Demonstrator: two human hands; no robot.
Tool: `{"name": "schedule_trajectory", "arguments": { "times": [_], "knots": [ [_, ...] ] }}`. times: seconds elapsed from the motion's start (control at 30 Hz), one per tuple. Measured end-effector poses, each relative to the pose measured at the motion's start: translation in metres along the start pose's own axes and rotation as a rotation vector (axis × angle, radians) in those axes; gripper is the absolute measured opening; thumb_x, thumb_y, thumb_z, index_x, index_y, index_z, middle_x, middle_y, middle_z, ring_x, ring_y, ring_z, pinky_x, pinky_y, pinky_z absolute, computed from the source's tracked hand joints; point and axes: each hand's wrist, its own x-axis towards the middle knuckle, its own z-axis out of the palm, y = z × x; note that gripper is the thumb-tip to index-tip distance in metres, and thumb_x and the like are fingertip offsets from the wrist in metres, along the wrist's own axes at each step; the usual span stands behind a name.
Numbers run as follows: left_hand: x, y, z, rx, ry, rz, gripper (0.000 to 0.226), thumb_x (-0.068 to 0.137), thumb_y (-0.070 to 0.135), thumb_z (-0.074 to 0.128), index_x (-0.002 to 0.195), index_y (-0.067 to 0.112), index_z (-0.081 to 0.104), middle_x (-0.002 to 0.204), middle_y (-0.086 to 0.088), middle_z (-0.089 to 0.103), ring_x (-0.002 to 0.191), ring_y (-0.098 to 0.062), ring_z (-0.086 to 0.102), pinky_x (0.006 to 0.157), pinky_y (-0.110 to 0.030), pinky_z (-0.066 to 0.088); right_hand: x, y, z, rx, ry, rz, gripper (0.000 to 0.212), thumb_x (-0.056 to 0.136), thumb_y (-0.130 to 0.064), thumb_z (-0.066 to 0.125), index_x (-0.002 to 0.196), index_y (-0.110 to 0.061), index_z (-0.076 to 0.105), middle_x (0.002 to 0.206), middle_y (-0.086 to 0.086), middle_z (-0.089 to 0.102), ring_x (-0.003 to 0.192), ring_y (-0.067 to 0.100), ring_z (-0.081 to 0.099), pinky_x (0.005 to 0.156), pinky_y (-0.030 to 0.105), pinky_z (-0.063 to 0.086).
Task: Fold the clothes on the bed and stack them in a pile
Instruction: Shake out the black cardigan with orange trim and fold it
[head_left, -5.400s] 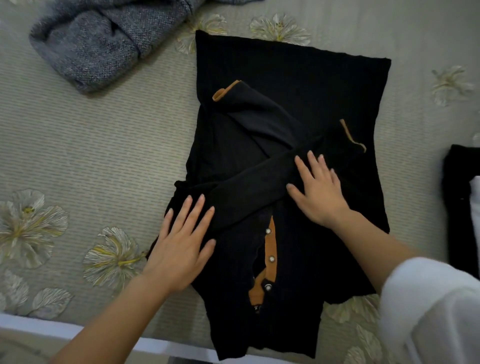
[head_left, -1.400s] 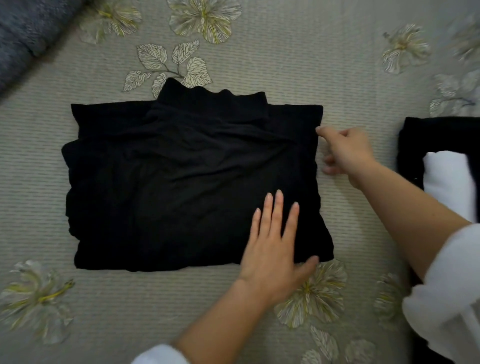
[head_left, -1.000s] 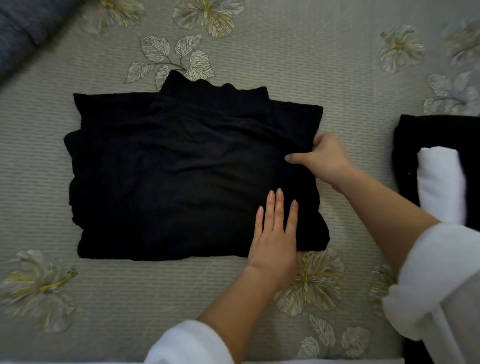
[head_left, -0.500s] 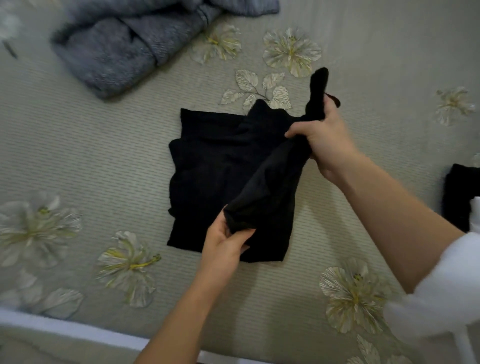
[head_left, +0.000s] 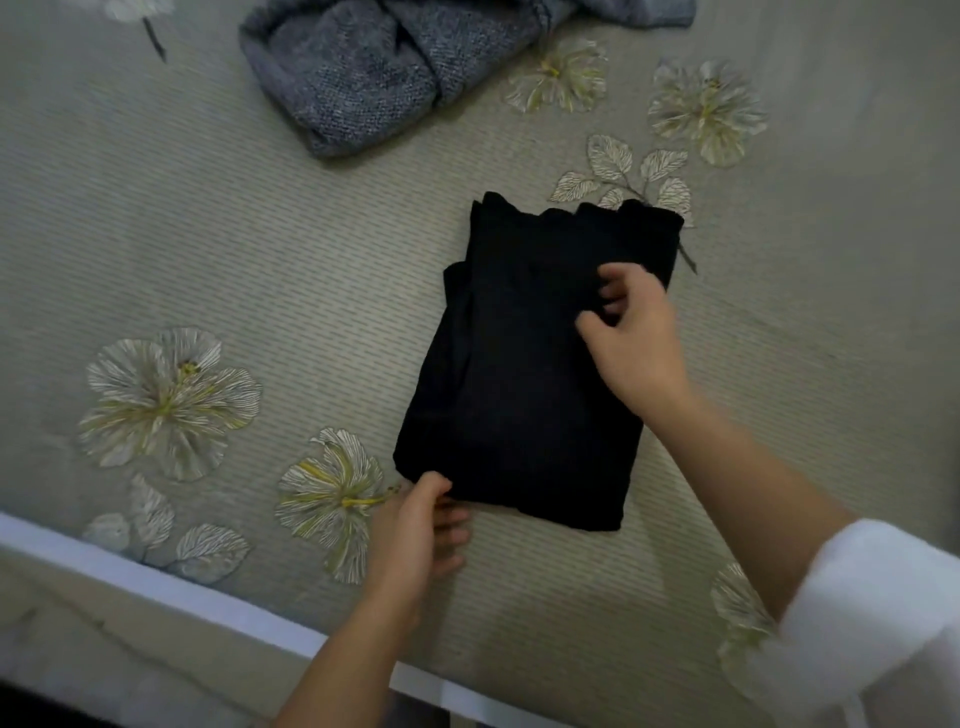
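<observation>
While my left hand pinches a corner of the one folded black garment on the bed, my right hand curls atop it, grip unclear to me. One grey knit lies beyond both.

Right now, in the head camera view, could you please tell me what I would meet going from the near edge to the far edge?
white bed edge → left hand, pinching the garment's near corner → folded black garment → grey knitted garment at the far edge.
</observation>
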Motion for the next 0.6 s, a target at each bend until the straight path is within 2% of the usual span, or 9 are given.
{"name": "schedule_trajectory", "arguments": {
  "times": [0.07,0.13,0.2,0.27,0.33,0.4,0.5,0.57,0.6],
  "knots": [
    [-0.002,0.002,0.003,0.042,-0.066,-0.042,0.025,0.084,0.035,0.060,0.097,0.014,0.067,0.086,-0.009,0.075,0.083,-0.024,0.071,0.066,-0.035,0.057,-0.005,0.020,-0.010,-0.040,0.130,0.089,0.053,0.081,-0.021,0.065,0.130,-0.012,0.046,0.122,0.002,0.047,0.111,0.016,0.049,0.097,0.034,0.045],
    [-0.003,0.003,0.011,-0.040,-0.160,-0.081,0.028,0.081,0.035,0.066,0.104,0.020,0.065,0.094,-0.006,0.075,0.092,-0.022,0.070,0.070,-0.033,0.056,-0.009,0.032,-0.014,0.017,0.116,0.330,0.062,0.081,-0.031,0.069,0.132,-0.011,0.041,0.128,0.005,0.046,0.114,0.020,0.049,0.098,0.039,0.045],
    [-0.004,0.003,0.023,-0.147,-0.170,-0.096,0.032,0.082,0.034,0.069,0.110,0.022,0.062,0.107,-0.003,0.071,0.101,-0.021,0.067,0.075,-0.030,0.054,-0.011,0.038,-0.013,0.133,0.001,0.516,0.055,0.080,-0.034,0.072,0.122,-0.007,0.050,0.119,0.008,0.058,0.102,0.023,0.059,0.088,0.041,0.051],
    [-0.003,0.002,0.034,-0.258,-0.080,-0.060,0.024,0.087,0.027,0.066,0.109,0.021,0.060,0.114,-0.003,0.068,0.106,-0.021,0.064,0.078,-0.030,0.052,-0.012,0.041,-0.015,0.147,-0.087,0.532,0.033,0.080,-0.026,0.073,0.098,0.000,0.063,0.096,0.015,0.070,0.084,0.030,0.067,0.078,0.047,0.057],
    [-0.002,0.005,0.037,-0.308,0.041,0.059,0.020,0.090,0.021,0.060,0.110,0.017,0.062,0.113,-0.003,0.068,0.107,-0.022,0.063,0.087,-0.037,0.052,-0.013,0.042,-0.023,0.125,-0.165,0.561,0.027,0.078,-0.017,0.073,0.092,0.005,0.065,0.087,0.021,0.071,0.076,0.034,0.069,0.071,0.050,0.059],
    [-0.002,0.011,0.028,-0.241,0.145,0.249,0.022,0.091,0.020,0.056,0.112,0.018,0.062,0.112,0.003,0.068,0.108,-0.017,0.062,0.094,-0.036,0.048,-0.019,0.040,-0.033,0.072,-0.331,0.645,0.027,0.077,-0.012,0.071,0.094,0.007,0.063,0.081,0.023,0.071,0.066,0.032,0.069,0.061,0.041,0.060],
    [0.000,0.021,0.003,-0.015,0.260,0.554,0.019,0.094,0.020,0.055,0.113,0.020,0.057,0.107,0.011,0.064,0.098,0.004,0.059,0.085,-0.021,0.044,-0.052,0.036,-0.035,-0.094,-0.797,0.788,0.031,0.092,-0.019,0.057,0.091,0.012,0.060,0.066,0.022,0.069,0.048,0.026,0.065,0.046,0.028,0.053],
    [0.005,0.026,-0.016,0.165,0.326,0.705,0.006,0.096,0.021,0.054,0.102,0.021,0.052,0.096,0.012,0.061,0.084,0.014,0.056,0.075,-0.020,0.043,-0.086,0.034,-0.030,-0.189,-1.072,0.776,0.043,0.100,-0.026,0.041,0.081,0.006,0.061,0.062,0.016,0.069,0.049,0.023,0.065,0.045,0.026,0.053],
    [0.008,0.028,-0.025,0.243,0.357,0.748,0.005,0.096,0.023,0.054,0.096,0.024,0.049,0.092,0.011,0.060,0.082,0.012,0.056,0.073,-0.021,0.041,-0.100,0.033,-0.028,-0.216,-1.130,0.724,0.046,0.101,-0.028,0.037,0.078,0.003,0.062,0.061,0.013,0.069,0.051,0.023,0.066,0.046,0.026,0.053]
  ]
}}
